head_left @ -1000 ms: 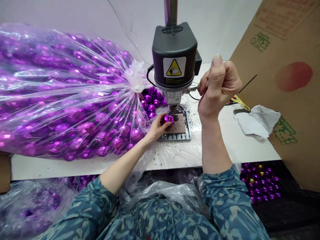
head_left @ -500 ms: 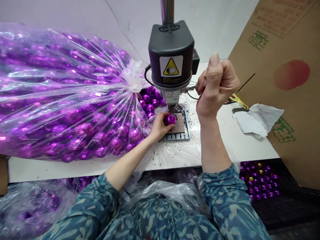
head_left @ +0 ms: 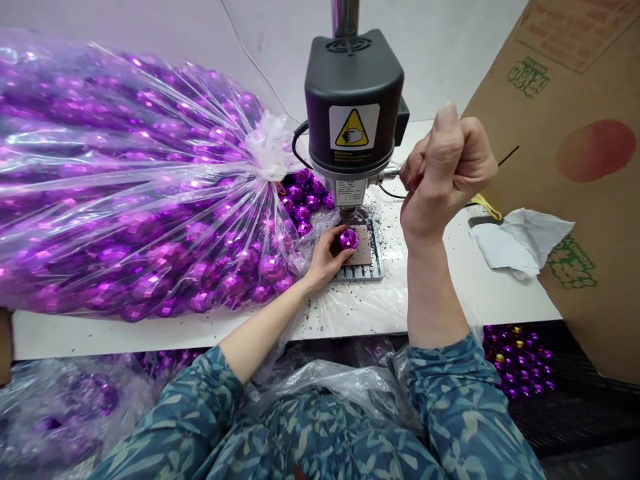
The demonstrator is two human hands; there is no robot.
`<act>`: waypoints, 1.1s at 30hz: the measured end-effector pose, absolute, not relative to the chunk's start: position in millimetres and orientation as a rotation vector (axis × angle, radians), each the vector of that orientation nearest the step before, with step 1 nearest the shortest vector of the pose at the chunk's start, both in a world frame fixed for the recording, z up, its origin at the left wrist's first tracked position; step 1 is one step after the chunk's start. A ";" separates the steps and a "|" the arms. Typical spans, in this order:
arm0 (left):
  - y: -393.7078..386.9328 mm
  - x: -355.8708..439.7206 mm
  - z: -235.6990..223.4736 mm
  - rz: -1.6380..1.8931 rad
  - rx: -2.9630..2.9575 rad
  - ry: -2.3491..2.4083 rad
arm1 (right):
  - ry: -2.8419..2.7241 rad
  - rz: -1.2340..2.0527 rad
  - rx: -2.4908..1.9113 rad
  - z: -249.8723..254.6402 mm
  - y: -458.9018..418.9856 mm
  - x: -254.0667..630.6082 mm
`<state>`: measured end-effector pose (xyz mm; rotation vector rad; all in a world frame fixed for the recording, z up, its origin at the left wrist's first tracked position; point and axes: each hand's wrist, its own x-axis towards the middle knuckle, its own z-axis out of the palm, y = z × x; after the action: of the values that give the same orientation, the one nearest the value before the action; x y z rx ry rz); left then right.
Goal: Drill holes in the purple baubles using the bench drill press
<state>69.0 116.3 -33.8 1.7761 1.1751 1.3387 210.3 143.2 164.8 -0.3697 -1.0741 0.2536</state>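
Note:
My left hand (head_left: 325,257) pinches a small faceted purple ball (head_left: 348,239) on the brown pad of the drill press base plate (head_left: 361,269), right under the bit. The black drill press head (head_left: 354,107) with a yellow warning sticker hangs above it. My right hand (head_left: 445,175) is a closed fist around the press's thin metal lever, beside the head on its right. A big clear plastic bag (head_left: 125,187) full of purple balls lies on the white table (head_left: 350,313), left of my left hand.
A large brown cardboard box (head_left: 580,160) leans at the right. Crumpled white paper (head_left: 520,241) and a yellow-handled tool (head_left: 484,204) lie beside it. More purple balls (head_left: 517,363) sit below the table edge at right. Dark shavings are scattered round the base plate.
The view shifted slightly. My left hand nudged the ball a little further under the bit. My right fist stays on the lever.

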 end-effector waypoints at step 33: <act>111.0 73.5 -28.1 1.342 1.620 1.176 | -0.994 0.071 -0.239 109.2 141.2 210.2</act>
<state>73.5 111.0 -28.1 1.6199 1.1760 1.3422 210.2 141.2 109.2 -0.2389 -0.9939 0.0707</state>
